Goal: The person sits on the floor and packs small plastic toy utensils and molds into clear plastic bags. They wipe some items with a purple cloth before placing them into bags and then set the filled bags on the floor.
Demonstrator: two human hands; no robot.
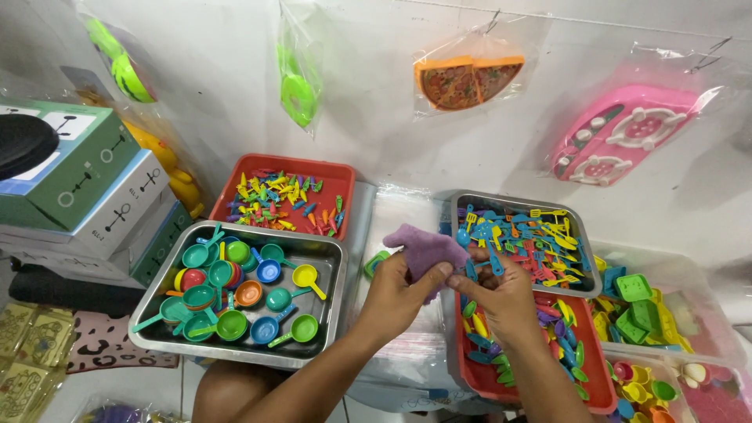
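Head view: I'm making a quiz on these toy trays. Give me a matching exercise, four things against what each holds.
Things:
1. Near steel tray
2. Far red tray
3. Far steel tray
4. Left hand

Holds:
A. Purple cloth
B. Toy pans
C. Small mixed-colour pieces
D. Blue and yellow utensils

Pairs: 1-B, 2-C, 3-D, 4-A

Both hands – left hand & right hand – pinch purple toy piece betw. trays.
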